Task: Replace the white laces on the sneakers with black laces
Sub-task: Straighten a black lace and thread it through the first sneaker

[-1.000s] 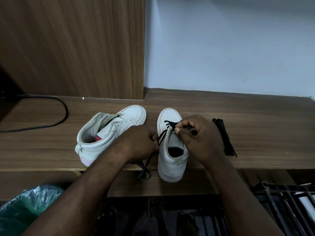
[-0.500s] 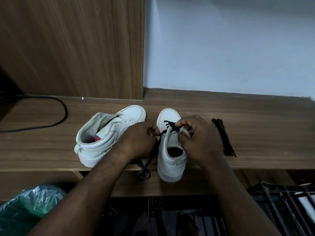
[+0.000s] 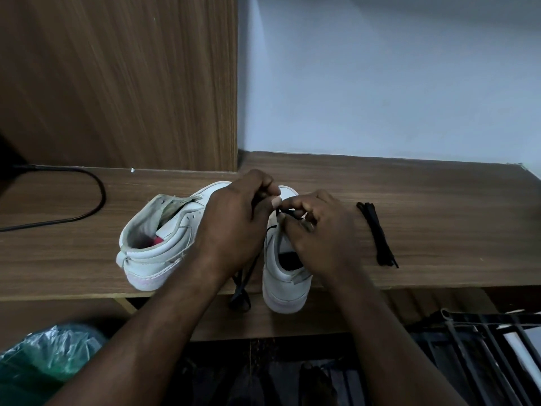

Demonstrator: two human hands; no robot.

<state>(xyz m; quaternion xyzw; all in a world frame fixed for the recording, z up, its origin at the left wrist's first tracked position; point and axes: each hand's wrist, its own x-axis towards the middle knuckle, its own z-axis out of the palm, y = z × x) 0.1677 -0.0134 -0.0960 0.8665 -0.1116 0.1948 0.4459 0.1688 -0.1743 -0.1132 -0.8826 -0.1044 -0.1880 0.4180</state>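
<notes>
Two white sneakers stand on the wooden shelf [image 3: 424,224]. The right sneaker [image 3: 282,276] points away from me, its heel over the shelf's front edge. A black lace [image 3: 288,213] runs through its front eyelets. My left hand [image 3: 234,227] pinches one strand of this lace above the toe; the loose end [image 3: 241,291] hangs down over the shelf edge. My right hand [image 3: 319,232] pinches the other strand at the eyelets and rests on the sneaker's right side. The left sneaker [image 3: 155,238] lies tilted with no lace in sight, partly hidden behind my left hand.
A second black lace [image 3: 377,234] lies bundled on the shelf to the right. A black cable [image 3: 87,212] loops at the left. A wooden panel [image 3: 117,83] rises behind the shoes. Below are a green plastic bag [image 3: 46,356] and a dark metal rack [image 3: 483,341].
My left hand has risen from the gap between the sneakers to above the right sneaker's toe, drawing the black lace upward. My right hand stayed at the eyelets.
</notes>
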